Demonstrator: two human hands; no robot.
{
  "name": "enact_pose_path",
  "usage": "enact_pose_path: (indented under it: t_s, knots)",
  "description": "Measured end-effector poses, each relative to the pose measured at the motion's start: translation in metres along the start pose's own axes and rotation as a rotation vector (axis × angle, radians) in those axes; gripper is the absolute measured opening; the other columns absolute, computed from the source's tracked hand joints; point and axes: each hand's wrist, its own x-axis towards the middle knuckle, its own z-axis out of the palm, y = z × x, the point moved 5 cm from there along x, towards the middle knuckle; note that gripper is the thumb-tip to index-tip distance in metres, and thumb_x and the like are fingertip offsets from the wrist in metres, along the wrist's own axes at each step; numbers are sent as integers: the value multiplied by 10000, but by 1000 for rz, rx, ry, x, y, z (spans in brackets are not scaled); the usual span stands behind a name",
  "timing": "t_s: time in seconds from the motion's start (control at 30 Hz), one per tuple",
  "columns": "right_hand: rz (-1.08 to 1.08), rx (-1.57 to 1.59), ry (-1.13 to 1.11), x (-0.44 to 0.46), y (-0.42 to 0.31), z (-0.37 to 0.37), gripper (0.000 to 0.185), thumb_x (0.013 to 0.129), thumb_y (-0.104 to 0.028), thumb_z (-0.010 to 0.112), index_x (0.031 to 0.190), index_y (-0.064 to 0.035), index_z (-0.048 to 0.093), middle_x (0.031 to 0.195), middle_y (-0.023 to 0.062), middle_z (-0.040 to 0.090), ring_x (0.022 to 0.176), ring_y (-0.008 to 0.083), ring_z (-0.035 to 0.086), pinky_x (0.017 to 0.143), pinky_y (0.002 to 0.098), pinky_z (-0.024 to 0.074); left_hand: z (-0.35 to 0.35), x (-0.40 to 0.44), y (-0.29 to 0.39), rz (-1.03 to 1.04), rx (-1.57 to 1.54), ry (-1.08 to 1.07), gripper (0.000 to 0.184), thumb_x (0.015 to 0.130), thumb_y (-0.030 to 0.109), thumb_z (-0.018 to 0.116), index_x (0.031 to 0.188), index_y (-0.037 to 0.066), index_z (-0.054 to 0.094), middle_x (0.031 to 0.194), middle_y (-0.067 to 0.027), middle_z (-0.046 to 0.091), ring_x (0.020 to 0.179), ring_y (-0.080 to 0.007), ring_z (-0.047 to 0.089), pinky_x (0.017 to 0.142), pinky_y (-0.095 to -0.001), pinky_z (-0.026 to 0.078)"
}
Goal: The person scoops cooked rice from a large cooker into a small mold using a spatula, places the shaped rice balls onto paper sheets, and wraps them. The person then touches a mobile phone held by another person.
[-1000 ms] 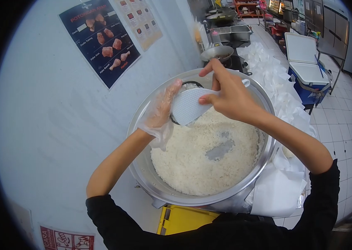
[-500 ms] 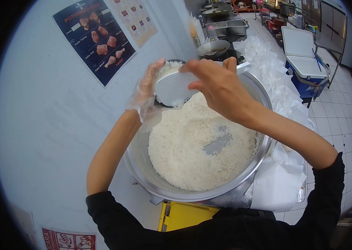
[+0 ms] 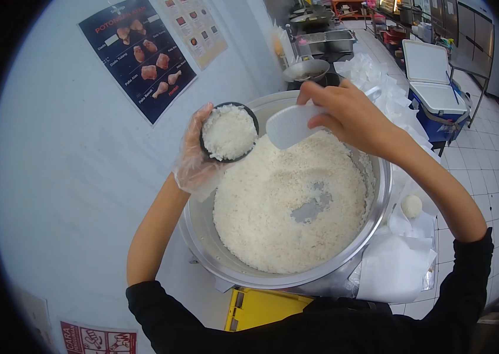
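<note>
My left hand point(image 3: 193, 150), in a clear plastic glove, is wrapped round a small dark bowl point(image 3: 255, 122) above the left rim of a big metal pot. Cooked white rice point(image 3: 228, 131) fills the bowl, its top tilted toward me. A white rice paddle point(image 3: 289, 126) is gripped by my bare right hand point(image 3: 352, 115), its blade just right of the bowl and apart from it. Below both hands, the large pot point(image 3: 382, 203) holds a broad bed of rice point(image 3: 273, 218), with a patch of its grey bottom showing through.
Right of the pot lie white paper sheets point(image 3: 394, 268) and a round ball of rice point(image 3: 411, 206) on paper. Many crumpled white wrappers point(image 3: 367, 74) line the far side. A wok point(image 3: 306, 71) stands beyond the pot. A wall with posters point(image 3: 137, 59) borders the left.
The rice paddle has come off the bowl's top and moved right with my right hand, uncovering the rice. My left hand and the bowl have shifted slightly down.
</note>
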Motion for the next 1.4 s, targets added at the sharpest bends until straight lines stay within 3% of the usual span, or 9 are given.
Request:
enact_pose_path:
  t_s: [0.27,0.5,0.7,0.87,1.0,1.13,1.2,1.27,1.4]
  knots:
    - [248,701,-40,22,-9,34,476,824,-123,752,1212,-95,478,666,-2,506,671,107,474,689,279,387,25,-8,-16,26,85,-77,598,905,531,556,1247,41,571,1223,-166,618,1094,-272,634,918,-405,555]
    - [323,495,161,22,-12,36,721,727,-135,832,1280,-49,379,564,34,444,559,157,461,603,288,370,34,-14,-19,334,429,39,580,936,520,504,1217,19,584,1140,-159,647,965,-234,675,847,-324,568]
    - [117,221,251,6,-27,81,731,720,-16,781,1281,-62,315,898,218,650,886,408,641,688,428,427,65,-14,5,345,1052,-198,562,976,510,462,1120,1,650,1120,-132,658,948,-176,644,847,-284,515]
    - [296,384,-246,1,-26,67,881,622,17,822,1295,-68,260,1098,292,627,1086,479,584,899,485,475,54,7,-15,344,1259,-321,638,981,580,408,1136,5,638,1100,-149,651,970,-181,611,841,-342,488]
    - [428,303,-536,19,-2,66,1055,528,-5,888,1355,-107,241,1071,305,626,979,447,643,870,470,524,27,18,-51,-267,658,-32,506,960,471,540,1246,56,579,1210,-108,612,1054,-234,620,881,-375,514]
    - [376,221,-630,40,-6,41,1036,568,-84,895,1392,-103,267,1030,262,645,872,358,680,726,415,558,12,20,-60,-139,217,148,619,876,530,614,1275,60,561,1225,-146,607,1064,-243,638,820,-381,562]
    - [249,205,-585,51,-5,25,959,618,-147,882,1383,-94,306,1014,251,653,834,324,691,660,380,555,-31,43,-58,213,677,-60,666,876,524,592,1334,50,499,1236,-197,593,1109,-309,616,874,-459,545]
    - [285,143,-571,54,-7,-2,726,787,-228,768,1374,-77,370,943,210,676,770,242,688,636,340,527,-18,26,-49,-286,-14,9,659,891,505,568,1360,52,471,1251,-216,579,1126,-347,599,893,-498,530]
    - [239,237,-415,56,-1,-16,545,903,-205,647,1376,-94,400,868,184,691,684,182,659,636,314,505,-9,5,-33,-248,-185,97,660,885,541,533,1360,86,479,1273,-211,576,1147,-355,578,901,-516,515]
